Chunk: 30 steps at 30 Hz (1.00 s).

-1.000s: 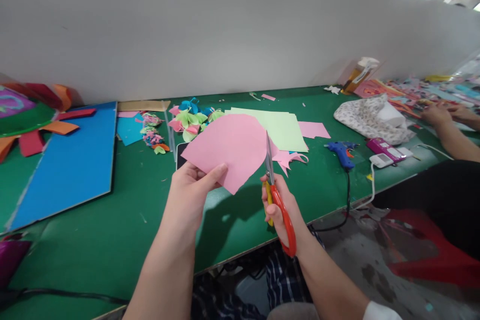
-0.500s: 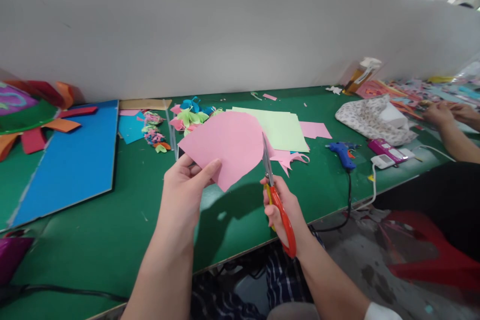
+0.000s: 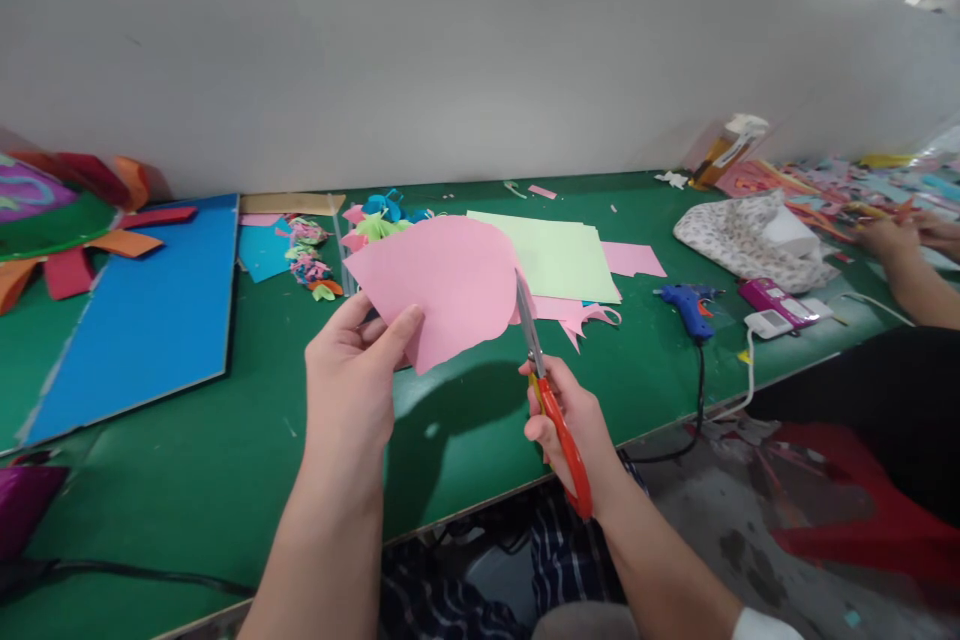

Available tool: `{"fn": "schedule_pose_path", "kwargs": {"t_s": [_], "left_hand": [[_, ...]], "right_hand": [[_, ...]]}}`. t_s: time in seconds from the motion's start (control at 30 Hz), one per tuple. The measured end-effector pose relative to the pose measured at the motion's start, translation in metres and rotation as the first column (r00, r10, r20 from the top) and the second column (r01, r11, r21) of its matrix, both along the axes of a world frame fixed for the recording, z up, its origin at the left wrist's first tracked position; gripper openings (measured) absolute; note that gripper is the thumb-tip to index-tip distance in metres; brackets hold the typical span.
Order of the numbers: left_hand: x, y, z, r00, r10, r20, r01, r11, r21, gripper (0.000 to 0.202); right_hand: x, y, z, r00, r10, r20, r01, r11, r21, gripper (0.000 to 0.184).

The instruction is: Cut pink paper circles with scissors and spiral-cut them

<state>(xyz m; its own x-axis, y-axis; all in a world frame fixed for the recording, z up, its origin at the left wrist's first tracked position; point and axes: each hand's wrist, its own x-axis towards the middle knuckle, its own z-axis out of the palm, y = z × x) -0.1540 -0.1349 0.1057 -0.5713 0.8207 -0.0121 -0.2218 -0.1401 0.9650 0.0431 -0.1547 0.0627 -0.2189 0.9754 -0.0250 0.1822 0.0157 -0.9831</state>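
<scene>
A sheet of pink paper [image 3: 442, 290] with a rounded right side is pinched between the thumb and fingers of my left hand [image 3: 364, 345] at its lower left corner. My right hand [image 3: 566, 415] grips a pair of scissors [image 3: 559, 430] with red and yellow handles. The blades meet the paper's right edge, and a narrow pink strip curls beside them. Paper and scissors are both held above the green table. Behind the paper lie pale green sheets [image 3: 566, 255] and pink offcuts [image 3: 589, 320].
On the left lies a blue board [image 3: 150, 320]. Folded paper pieces [image 3: 382, 215] and small colourful bits [image 3: 309, 255] sit at the back. To the right are a blue glue gun [image 3: 686, 310], a patterned cloth [image 3: 735, 235] and another person's hands [image 3: 892, 235].
My left hand has moved slightly left with the pink paper. The scissors' blades now sit further along the paper's edge, with a strip parting from it.
</scene>
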Motion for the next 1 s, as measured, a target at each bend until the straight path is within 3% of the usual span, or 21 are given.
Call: {"fn": "schedule_pose_path", "kwargs": {"t_s": [0.2,0.33,0.53,0.73,1.0], "left_hand": [[0.0,0.0,-0.002,0.995,0.077,-0.066,-0.074,0.996,0.041,0.04],[0.002,-0.002,-0.002,0.993,0.027,-0.115,-0.024,0.999,0.029,0.036],[0.004,-0.004,-0.002,0.984,-0.068,-0.167,0.072,0.997,0.012,0.033],[0.007,-0.007,0.002,0.964,-0.166,-0.209,0.162,0.986,-0.037,0.036],[0.006,-0.007,0.002,0.967,-0.153,-0.205,0.148,0.988,-0.04,0.033]], "right_hand": [[0.003,0.004,-0.011,0.996,0.079,-0.035,-0.079,0.997,-0.003,0.09],[0.003,0.008,-0.019,0.987,0.096,-0.126,-0.096,0.995,0.01,0.107],[0.002,0.013,-0.019,0.988,0.047,-0.15,-0.048,0.999,-0.001,0.113],[0.004,0.016,-0.013,0.994,0.019,-0.11,-0.016,1.0,0.022,0.103],[0.006,0.011,-0.01,0.987,0.023,-0.157,-0.021,1.0,0.018,0.091]]}}
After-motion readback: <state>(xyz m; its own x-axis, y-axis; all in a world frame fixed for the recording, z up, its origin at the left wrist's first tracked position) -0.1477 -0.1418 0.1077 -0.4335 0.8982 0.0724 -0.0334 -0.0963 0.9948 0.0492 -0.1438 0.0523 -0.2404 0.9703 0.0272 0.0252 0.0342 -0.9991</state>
